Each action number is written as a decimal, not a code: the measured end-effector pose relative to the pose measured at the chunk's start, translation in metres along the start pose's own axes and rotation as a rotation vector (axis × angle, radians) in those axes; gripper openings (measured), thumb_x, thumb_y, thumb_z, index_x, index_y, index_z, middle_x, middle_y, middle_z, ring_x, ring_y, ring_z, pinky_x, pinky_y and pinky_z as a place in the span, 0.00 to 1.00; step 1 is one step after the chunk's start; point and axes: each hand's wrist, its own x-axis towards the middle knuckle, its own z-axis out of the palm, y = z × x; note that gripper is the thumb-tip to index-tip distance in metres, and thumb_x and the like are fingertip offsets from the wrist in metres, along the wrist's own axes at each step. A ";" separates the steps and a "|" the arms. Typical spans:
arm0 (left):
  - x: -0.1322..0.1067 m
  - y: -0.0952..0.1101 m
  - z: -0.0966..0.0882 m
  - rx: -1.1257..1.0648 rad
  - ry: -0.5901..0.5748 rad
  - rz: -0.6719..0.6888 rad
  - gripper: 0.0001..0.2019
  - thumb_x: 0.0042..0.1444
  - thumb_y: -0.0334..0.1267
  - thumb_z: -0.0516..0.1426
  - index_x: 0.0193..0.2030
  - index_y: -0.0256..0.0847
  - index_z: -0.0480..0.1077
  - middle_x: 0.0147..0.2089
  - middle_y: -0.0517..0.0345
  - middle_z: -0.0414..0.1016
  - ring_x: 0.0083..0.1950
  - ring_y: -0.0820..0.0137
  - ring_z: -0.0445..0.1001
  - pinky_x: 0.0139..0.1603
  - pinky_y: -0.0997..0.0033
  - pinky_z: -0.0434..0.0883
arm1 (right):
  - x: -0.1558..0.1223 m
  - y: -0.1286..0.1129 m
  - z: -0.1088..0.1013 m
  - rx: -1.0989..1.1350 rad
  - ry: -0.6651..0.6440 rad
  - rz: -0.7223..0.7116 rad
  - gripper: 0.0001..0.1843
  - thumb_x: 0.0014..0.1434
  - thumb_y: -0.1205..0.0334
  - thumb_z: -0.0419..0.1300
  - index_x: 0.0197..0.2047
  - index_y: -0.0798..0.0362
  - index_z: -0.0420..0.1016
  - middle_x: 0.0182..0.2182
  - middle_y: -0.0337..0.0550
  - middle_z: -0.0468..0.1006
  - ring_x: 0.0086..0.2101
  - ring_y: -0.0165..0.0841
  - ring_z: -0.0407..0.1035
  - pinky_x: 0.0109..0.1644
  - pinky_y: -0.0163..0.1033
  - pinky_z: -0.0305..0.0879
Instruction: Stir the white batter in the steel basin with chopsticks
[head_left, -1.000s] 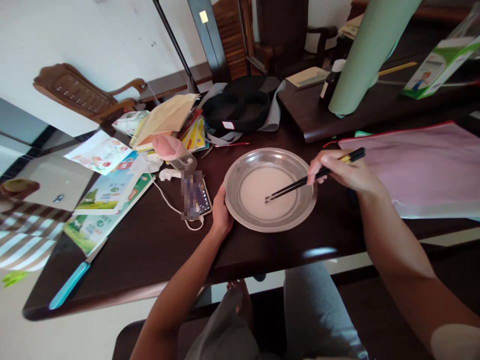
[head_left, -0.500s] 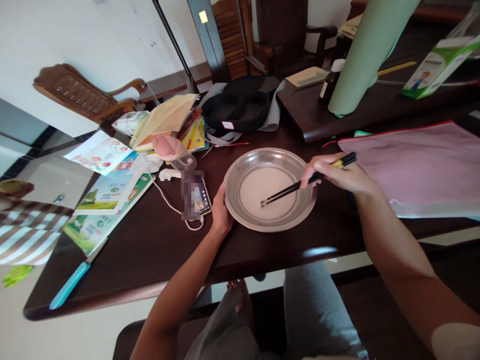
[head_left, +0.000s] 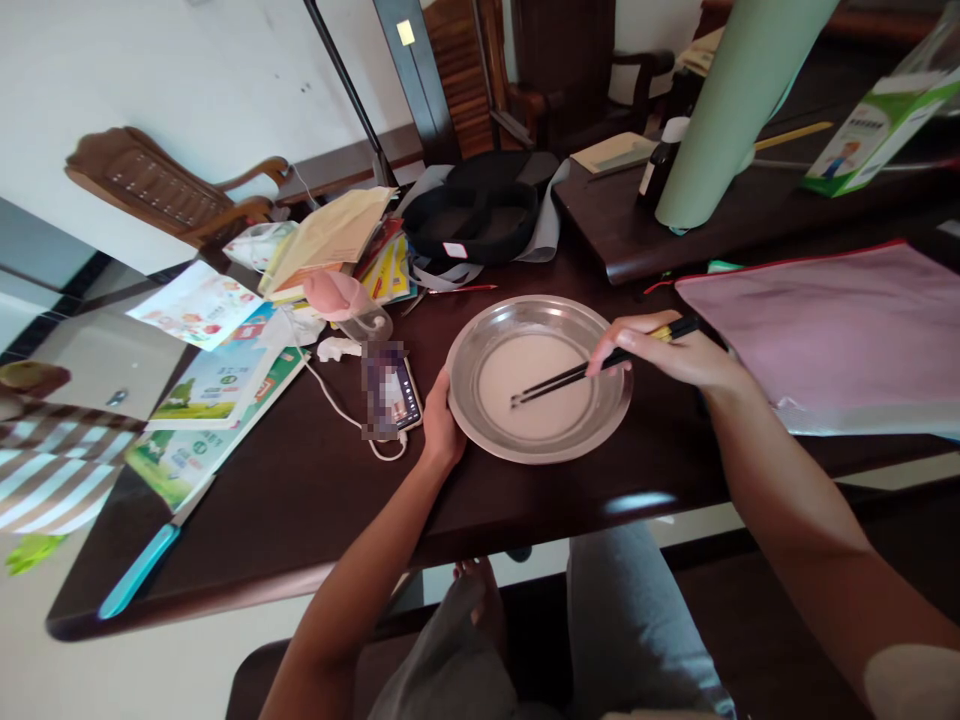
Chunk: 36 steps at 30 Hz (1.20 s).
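A round metal basin (head_left: 600,425) stands on the dark table with a pale, milky liquid (head_left: 536,385) in its bottom. My left hand (head_left: 442,420) grips the basin's left rim, its fingers partly hidden behind the wall. Over the right rim, my right hand (head_left: 652,348) is closed on a pair of black chopsticks (head_left: 559,380) with gold bands near their upper ends. Their tips dip into the liquid left of the middle, slanting down from right to left. Just left of my left hand lies a phone (head_left: 405,390) with a white cable plugged in.
A knife (head_left: 142,570) with a turquoise handle lies near the table's left corner, beside booklets (head_left: 202,400). Behind the basin are a black case (head_left: 472,215) and a pink-topped bottle (head_left: 349,305). A pink zip pouch (head_left: 840,330) lies right; a green roll (head_left: 720,130) stands behind.
My right hand has moved slightly left, and the chopstick tips have shifted left through the liquid. My left hand and the basin have stayed in place.
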 end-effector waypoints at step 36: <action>0.000 0.000 0.002 -0.033 0.025 -0.010 0.11 0.57 0.48 0.68 0.40 0.44 0.84 0.44 0.57 0.90 0.63 0.53 0.83 0.69 0.57 0.76 | -0.001 0.006 -0.019 0.015 0.209 -0.062 0.26 0.71 0.38 0.66 0.33 0.50 0.90 0.27 0.46 0.87 0.27 0.33 0.74 0.30 0.38 0.67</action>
